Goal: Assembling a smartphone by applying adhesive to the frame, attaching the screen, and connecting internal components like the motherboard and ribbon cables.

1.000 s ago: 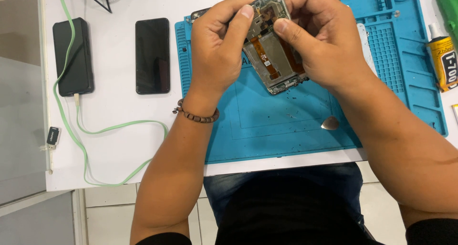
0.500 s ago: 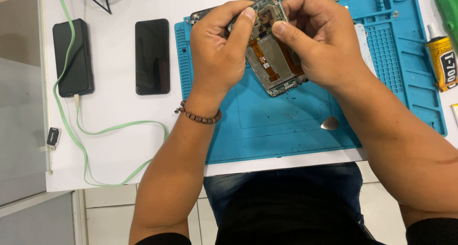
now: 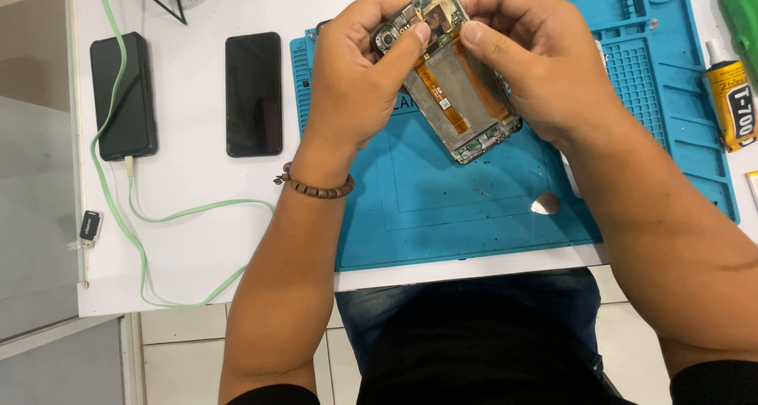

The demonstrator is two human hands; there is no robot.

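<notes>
Head view: white tabletop (image 3: 197, 239), blue repair mat (image 3: 442, 208) as landmark. Opened phone (image 3: 458, 97), circuitry exposed, held tilted above mat's upper centre. Left hand (image 3: 355, 81) closed on its top-left edge; right hand (image 3: 545, 65) clasps right side, thumbs meeting on board. Left of mat: black phone (image 3: 253, 94), power bank (image 3: 122, 95), green cable (image 3: 158, 215). Right of mat: glue tube (image 3: 730, 101).

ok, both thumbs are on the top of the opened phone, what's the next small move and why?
Probably press down gently with the left hand thumb: both thumbs meet at the circuit board end of the opened grey phone frame, which the right hand steadies above the blue silicone repair mat.
</notes>
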